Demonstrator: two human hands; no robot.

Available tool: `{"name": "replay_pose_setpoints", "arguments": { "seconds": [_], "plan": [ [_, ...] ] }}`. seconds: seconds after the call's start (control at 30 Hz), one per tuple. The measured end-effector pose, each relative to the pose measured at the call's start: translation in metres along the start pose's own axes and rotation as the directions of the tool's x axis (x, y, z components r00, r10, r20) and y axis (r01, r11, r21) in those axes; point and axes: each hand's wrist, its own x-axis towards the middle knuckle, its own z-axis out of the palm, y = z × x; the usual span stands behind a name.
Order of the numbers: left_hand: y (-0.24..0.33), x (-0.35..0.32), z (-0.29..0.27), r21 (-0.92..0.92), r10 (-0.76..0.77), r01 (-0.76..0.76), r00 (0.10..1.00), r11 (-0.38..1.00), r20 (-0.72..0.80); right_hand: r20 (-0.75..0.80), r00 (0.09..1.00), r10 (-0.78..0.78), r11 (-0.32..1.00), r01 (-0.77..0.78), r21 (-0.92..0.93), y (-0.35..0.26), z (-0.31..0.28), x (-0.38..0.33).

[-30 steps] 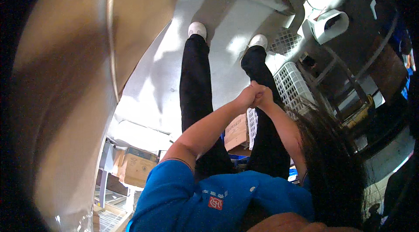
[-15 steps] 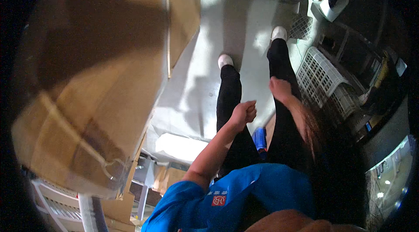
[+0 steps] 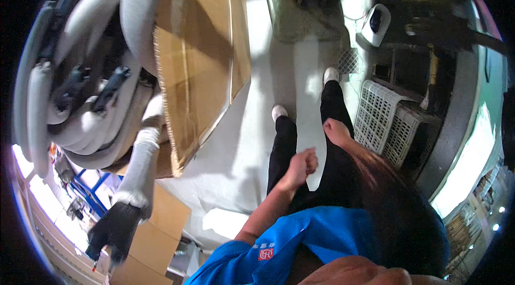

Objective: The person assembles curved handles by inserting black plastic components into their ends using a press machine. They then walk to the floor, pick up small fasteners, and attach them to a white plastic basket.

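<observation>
My left hand point(image 3: 304, 167) is curled into a loose fist in front of my left thigh, with nothing visible in it. My right hand point(image 3: 337, 132) is also closed, beside my right leg, and nothing shows in its fingers. Neither hand touches any object. To my left stands a large cardboard box point(image 3: 206, 97), its side panel nearest me. Past that panel lie several long, curved, grey-white padded parts point(image 3: 91, 11) with dark ends. One pale, sleeve-like part point(image 3: 140, 161) with a black end sticks out toward me.
White plastic crates point(image 3: 375, 116) stand on the floor to my right, beside a dark machine-like structure point(image 3: 456, 97). Ahead are a white container point(image 3: 375, 24) with a dark opening and a greenish piece of equipment point(image 3: 300, 11). Flat cardboard point(image 3: 155, 226) lies at the lower left.
My view has shifted, and the padded parts on the left now show where cardboard filled the picture. A blue cylindrical object between my legs is out of sight. Both hands stay closed.
</observation>
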Motion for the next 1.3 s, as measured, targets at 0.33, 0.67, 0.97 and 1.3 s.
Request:
{"name": "replay_pose_setpoints", "arguments": {
  "seconds": [0.33, 0.67, 0.97, 1.3],
  "plan": [
    [0.040, -0.080, 0.037, 0.004, -0.065, 0.065, 0.994, 0.998, 0.088, 0.010, 0.950, 0.312, -0.031, -0.001, 1.000, -0.021, -0.152, -0.077],
    [0.116, -0.142, 0.104, 0.106, 0.223, -0.236, 0.967, 0.966, 0.125, -0.493, 0.857, 0.148, -0.173, 0.513, 0.841, -0.067, -0.324, -0.117],
    [0.085, -0.089, 0.232, 0.275, -0.006, -0.055, 0.977, 0.960, 0.215, -0.786, 0.491, 0.376, -0.280, 0.869, 0.408, -0.042, -0.590, -0.107],
    [0.035, -0.063, 0.338, 0.363, 0.010, -0.071, 0.986, 0.929, 0.169, -0.590, 0.640, 0.491, -0.358, 0.766, 0.533, 0.008, -0.790, -0.030]
  ]
}}
